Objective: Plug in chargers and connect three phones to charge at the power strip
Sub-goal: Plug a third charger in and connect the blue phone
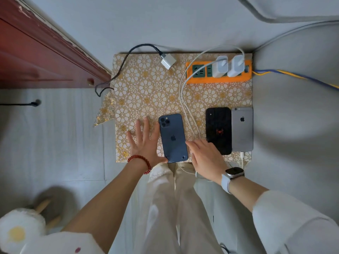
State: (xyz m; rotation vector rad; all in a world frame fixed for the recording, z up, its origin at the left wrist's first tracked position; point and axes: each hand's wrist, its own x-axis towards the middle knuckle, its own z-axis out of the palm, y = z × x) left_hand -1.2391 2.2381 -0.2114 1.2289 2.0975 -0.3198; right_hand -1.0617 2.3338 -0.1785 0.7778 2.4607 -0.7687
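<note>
Phones: three lie face down along the lower edge of the tabletop (146, 85), w/ its gold flower-pattern cover. Blue phone (173, 138) sits lower center, directly between your two hands. Your left grip (145, 142) is wide, fingers spread flat on the cover just left of the blue phone, thumb side touching or nearly touching its lower left edge. Your right grip (205, 154) is also wide, fingers straight and pointing up-left, fingertips just beside the blue phone's right edge; can't tell if they touch it. Neither grip holds anything.

Black phone (218, 129) w/ a red spider mark is right of center, its lower left corner hidden under your right hand. Grey phone (242, 129) lies touching its right side, at the tabletop's right edge.

Orange power strip (218, 77) is in the upper right of the tabletop. Two white chargers (228, 67) stand plugged in side by side at its right half; their white cables (183, 99) loop down the middle toward the lower edge, passing between blue and black phones. Third white charger (167, 62) lies loose, unplugged, upper center, left of the strip, w/ a black braided cable (124, 59) running off the tabletop's left edge.
</note>
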